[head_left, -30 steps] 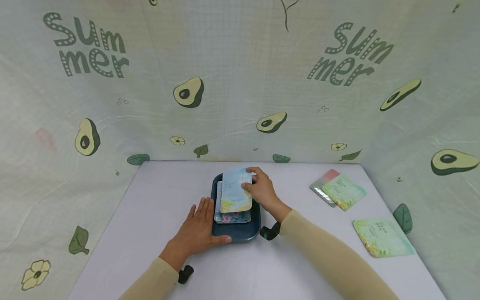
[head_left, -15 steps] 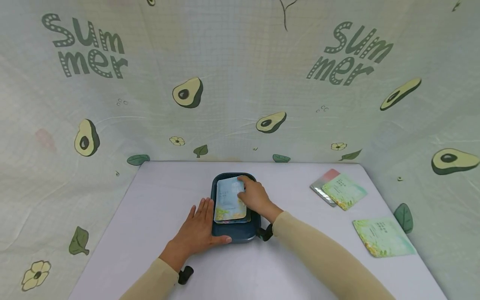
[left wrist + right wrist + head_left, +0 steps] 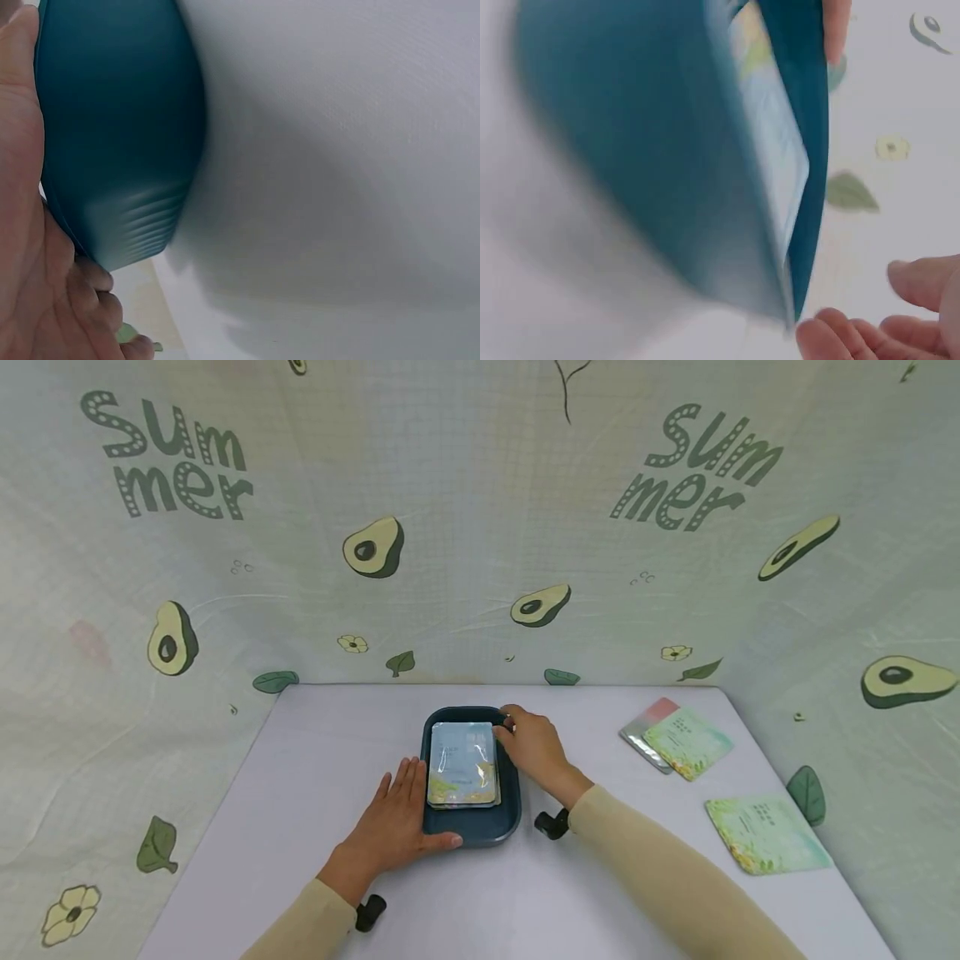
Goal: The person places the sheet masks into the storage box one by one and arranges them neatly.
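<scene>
Against the tray (image 3: 471, 831), left hand (image 3: 393, 827) flat.

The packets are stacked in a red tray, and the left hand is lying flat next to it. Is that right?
Not quite. The tray is dark teal, not red, as the head view shows. The rest holds: the packets lie stacked in it, and the left hand lies flat beside it, thumb along its near edge.

tray (image 3: 667, 172): blurred, right wrist | lower packets (image 3: 462, 800): hidden under top one
</scene>
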Demonstrator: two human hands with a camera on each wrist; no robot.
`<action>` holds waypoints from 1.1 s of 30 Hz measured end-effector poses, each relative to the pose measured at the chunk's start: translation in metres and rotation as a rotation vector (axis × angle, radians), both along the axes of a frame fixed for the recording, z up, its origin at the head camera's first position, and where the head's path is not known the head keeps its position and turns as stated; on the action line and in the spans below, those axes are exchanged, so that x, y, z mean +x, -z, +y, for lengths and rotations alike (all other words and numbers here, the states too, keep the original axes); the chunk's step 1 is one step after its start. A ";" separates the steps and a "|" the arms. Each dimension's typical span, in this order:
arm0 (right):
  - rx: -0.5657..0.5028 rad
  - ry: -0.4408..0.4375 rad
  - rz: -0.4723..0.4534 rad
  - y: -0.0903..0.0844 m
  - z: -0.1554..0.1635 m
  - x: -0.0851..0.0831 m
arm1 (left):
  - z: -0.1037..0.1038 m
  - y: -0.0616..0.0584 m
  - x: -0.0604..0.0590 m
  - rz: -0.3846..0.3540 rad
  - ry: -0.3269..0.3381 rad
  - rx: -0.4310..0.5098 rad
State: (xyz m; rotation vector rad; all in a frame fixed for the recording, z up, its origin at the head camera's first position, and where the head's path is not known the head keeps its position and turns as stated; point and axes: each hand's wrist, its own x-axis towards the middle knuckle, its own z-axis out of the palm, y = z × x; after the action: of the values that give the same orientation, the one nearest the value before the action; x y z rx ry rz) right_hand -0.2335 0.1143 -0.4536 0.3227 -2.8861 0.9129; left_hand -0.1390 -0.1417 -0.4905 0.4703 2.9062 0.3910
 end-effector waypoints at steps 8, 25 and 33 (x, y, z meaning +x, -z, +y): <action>0.121 0.083 -0.012 0.028 0.099 0.006 | -0.001 0.003 0.000 -0.003 0.003 0.011; 0.293 0.258 -0.193 0.053 0.243 0.028 | -0.001 0.002 0.002 -0.023 -0.002 0.029; 0.286 0.243 -0.315 0.063 0.252 0.025 | -0.001 0.002 0.001 -0.028 0.000 0.036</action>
State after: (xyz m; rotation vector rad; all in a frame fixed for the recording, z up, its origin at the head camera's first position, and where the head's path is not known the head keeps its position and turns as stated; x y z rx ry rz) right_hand -0.2088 0.3661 -0.5161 -0.1678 -3.2494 0.5530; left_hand -0.1383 -0.1425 -0.4928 0.4670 2.8769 0.4464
